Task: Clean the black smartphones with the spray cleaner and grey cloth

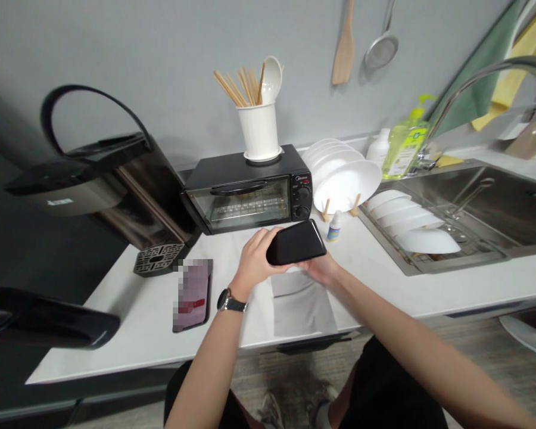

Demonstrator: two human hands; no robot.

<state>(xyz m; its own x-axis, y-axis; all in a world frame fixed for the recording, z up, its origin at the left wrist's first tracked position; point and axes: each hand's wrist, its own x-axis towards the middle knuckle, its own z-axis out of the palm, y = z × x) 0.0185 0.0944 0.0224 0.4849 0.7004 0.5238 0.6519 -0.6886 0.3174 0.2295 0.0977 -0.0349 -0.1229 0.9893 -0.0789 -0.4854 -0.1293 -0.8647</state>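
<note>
My left hand (pixel 256 256), with a watch on its wrist, grips the left end of a black oblong case (pixel 297 242) held just above the white counter (pixel 384 271). My right hand (pixel 321 270) supports the case from below and is mostly hidden under it. A grey cloth (pixel 301 307) lies flat on the counter directly beneath both hands. A small white dropper bottle (pixel 335 226) stands just right of the case.
A phone (pixel 192 293) lies left of the cloth. Behind stand a black toaster oven (pixel 250 190) with a white utensil holder (pixel 259 131) on top, a coffee machine (pixel 116 179), stacked white plates (pixel 343 176), and a sink (pixel 473 208) with dishes at right.
</note>
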